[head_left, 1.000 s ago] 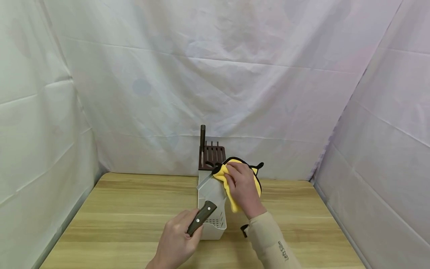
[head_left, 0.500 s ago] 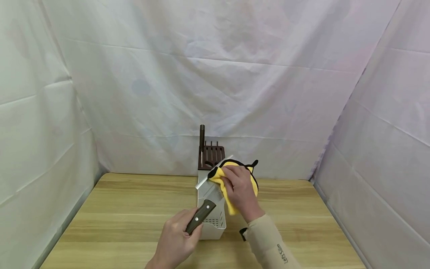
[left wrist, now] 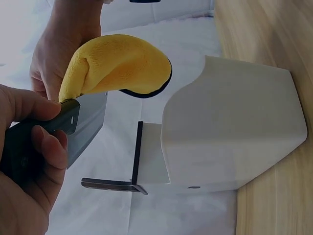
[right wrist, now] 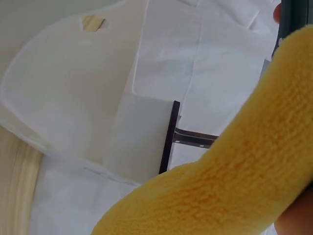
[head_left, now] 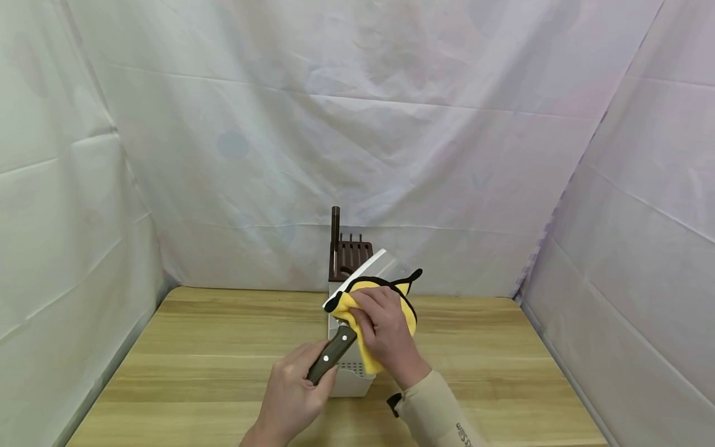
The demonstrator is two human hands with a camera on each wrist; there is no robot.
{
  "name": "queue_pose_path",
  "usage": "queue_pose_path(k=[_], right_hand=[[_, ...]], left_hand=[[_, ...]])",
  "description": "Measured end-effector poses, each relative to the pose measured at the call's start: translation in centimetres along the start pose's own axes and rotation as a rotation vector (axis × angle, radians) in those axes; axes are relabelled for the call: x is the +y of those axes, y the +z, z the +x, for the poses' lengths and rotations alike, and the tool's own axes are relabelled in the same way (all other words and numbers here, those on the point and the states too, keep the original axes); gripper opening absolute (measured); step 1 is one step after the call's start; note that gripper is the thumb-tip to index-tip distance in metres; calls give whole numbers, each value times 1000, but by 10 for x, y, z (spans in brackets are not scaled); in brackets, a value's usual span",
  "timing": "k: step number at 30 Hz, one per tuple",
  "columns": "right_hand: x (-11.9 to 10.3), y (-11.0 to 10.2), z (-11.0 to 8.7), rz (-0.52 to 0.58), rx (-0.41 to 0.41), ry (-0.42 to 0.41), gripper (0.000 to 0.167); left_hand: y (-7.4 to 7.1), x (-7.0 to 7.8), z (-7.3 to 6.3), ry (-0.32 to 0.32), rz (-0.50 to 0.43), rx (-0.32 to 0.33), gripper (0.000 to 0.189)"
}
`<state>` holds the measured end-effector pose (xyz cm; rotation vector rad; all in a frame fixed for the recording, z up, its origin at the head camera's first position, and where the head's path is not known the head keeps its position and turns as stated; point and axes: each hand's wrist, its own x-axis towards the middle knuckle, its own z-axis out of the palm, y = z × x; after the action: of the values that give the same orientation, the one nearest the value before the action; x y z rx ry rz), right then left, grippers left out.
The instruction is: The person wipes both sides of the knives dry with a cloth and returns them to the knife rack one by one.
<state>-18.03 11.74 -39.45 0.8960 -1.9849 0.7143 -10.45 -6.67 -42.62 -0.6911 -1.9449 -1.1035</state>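
My left hand (head_left: 293,394) grips the dark riveted handle of a cleaver (head_left: 331,358), fingers wrapped round it. The broad blade (head_left: 380,264) points up and away to the right, above a knife block. My right hand (head_left: 384,326) holds a yellow cloth (head_left: 409,313) with black edging, pinched over the blade close to the handle. The cloth hides much of the blade. In the left wrist view, the bunched cloth (left wrist: 117,66) hangs beside the handle, and a part of the blade (left wrist: 90,117) shows below it. The cloth (right wrist: 234,161) fills much of the right wrist view.
The white knife block (head_left: 347,388) with a dark slotted top (head_left: 354,256) stands on the wooden table (head_left: 234,347) beneath the hands. One dark-handled knife (head_left: 335,230) stands upright in its left side. White fabric (head_left: 357,143) encloses the table at the back and sides.
My right hand has drawn the cloth along the blade, down and left toward the handle, uncovering the blade's far end. My left hand keeps its grip almost in place.
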Motion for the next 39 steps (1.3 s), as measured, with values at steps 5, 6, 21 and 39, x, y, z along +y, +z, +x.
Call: queue_pose_path(k=[5,6,21,39], right_hand=[[-11,-1,1,30,-49,17,18],[-13,-1,1,33,-55,13,18],[-27,5,1,13,-24,-119,22],[12,-2,4,-52,-29,26,17]], left_hand=[[-1,0,1,-32,10,-14,35],[-1,0,1,-38,10,-17,35],[-3,-3,2,-59,-2,7,30],[-4,2,0,-80,-31,0,29]])
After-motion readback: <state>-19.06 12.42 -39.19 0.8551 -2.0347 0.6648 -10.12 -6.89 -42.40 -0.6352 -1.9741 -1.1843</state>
